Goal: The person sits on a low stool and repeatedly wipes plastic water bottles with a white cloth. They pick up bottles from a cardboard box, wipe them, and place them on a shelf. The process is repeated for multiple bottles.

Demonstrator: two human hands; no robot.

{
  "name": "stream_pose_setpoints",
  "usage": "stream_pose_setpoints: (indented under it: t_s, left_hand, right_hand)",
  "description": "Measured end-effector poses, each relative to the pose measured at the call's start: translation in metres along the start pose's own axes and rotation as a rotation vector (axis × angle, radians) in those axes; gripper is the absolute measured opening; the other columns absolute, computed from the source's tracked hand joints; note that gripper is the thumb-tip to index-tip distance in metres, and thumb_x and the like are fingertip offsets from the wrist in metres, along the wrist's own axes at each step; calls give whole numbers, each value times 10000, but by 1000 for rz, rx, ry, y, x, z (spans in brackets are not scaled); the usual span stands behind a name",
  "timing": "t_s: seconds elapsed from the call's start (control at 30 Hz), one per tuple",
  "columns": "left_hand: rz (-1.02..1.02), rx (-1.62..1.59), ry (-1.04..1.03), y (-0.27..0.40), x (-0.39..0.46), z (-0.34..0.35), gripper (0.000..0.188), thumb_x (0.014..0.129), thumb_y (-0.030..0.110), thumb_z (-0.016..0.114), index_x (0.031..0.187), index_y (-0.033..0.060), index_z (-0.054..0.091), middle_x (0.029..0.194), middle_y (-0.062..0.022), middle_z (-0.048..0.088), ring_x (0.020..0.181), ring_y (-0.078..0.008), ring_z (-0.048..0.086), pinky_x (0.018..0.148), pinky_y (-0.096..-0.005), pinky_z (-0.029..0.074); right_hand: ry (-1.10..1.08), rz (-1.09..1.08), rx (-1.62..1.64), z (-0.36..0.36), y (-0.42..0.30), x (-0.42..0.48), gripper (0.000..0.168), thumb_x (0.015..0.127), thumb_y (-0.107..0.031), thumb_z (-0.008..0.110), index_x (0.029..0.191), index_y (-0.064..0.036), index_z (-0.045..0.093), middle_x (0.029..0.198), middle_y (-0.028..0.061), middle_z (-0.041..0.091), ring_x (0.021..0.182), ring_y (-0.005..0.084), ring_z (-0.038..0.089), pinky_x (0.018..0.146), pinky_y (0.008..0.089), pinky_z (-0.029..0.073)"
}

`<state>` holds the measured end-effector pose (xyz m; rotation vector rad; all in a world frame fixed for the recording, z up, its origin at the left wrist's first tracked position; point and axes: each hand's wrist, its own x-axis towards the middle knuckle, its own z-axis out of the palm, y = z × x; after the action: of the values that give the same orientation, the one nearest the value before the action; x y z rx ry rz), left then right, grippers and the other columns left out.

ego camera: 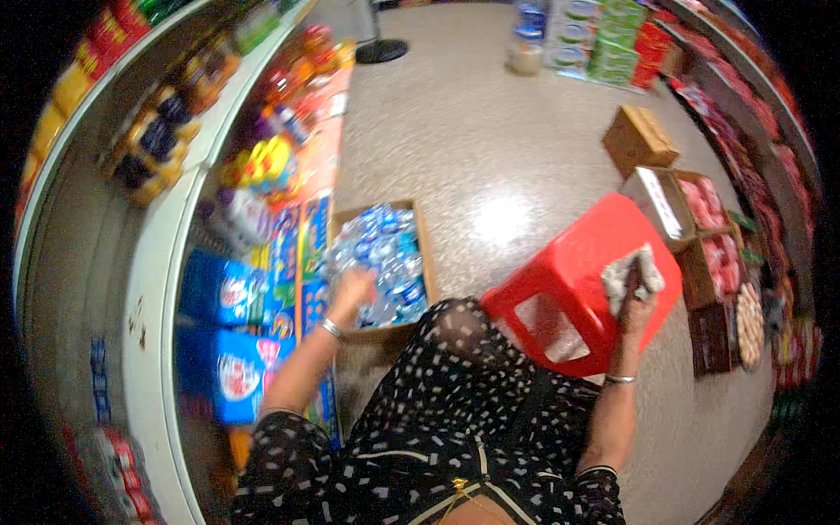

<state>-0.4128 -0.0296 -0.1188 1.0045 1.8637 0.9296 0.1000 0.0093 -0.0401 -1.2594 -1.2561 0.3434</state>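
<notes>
My right hand (636, 307) grips a crumpled greyish-white cloth (627, 274) and holds it on the seat of a red plastic stool (577, 249), which has a rectangular opening in its side. My left hand (354, 292) is over the left part of an open cardboard box (425, 252) full of clear plastic bottles (394, 266) with blue labels. That hand is blurred, and I cannot tell whether its fingers hold a bottle. The box stands beside my left knee, left of the stool.
Blue packages (239, 374) and other goods line the low shelf at left, below a pale shelf edge (154, 295). Cartons with pink packs (722, 262) and a brown box (640, 138) stand at right, before stocked shelves. Stacked cartons (613, 42) and a round black base (382, 51) are farther off.
</notes>
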Motion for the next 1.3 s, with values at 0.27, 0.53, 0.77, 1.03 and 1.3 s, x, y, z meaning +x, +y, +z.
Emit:
stream_pose_setpoints:
  t_s: [0.27,0.53,0.77,1.03,1.3]
  left_hand:
    - [-549,-104,171,-74,34,176,690,726,407,648,1106,-145,483,1095,-232,552,946,-273,565,791,-373,454]
    - [-305,-43,379,-82,38,181,626,721,203,653,1197,-82,362,1057,-247,530,869,-290,571,712,-413,484]
    - [70,-739,-376,68,-8,135,395,796,216,579,1106,6,453,926,-112,558,667,-211,592,511,-308,519]
    - [314,-1033,-851,255,-102,241,608,859,470,504,1306,95,330,1143,-92,514,971,-205,552,823,-344,483]
    - [196,-845,-1272,228,-103,294,833,777,534,577,1362,53,230,1268,-117,414,1119,-235,469,925,-353,430]
  right_hand:
    - [5,27,139,-19,20,-5,340,861,-210,513,1133,-7,535,1114,105,582,1055,205,535,915,336,420]
    - [35,146,138,-17,18,-5,443,745,-114,649,1147,-2,497,1050,123,618,1013,220,579,867,326,453]
    - [170,157,182,-10,13,0,473,741,-88,640,1160,-8,436,1053,120,601,997,229,574,857,341,454]
    - [-308,-682,-429,12,-117,-20,414,738,-173,599,1151,-153,573,1366,96,381,1293,347,280,1028,524,223]
    - [-10,-218,138,-22,-94,53,482,761,-186,629,1191,-15,496,1280,172,450,1208,291,411,1009,361,323]
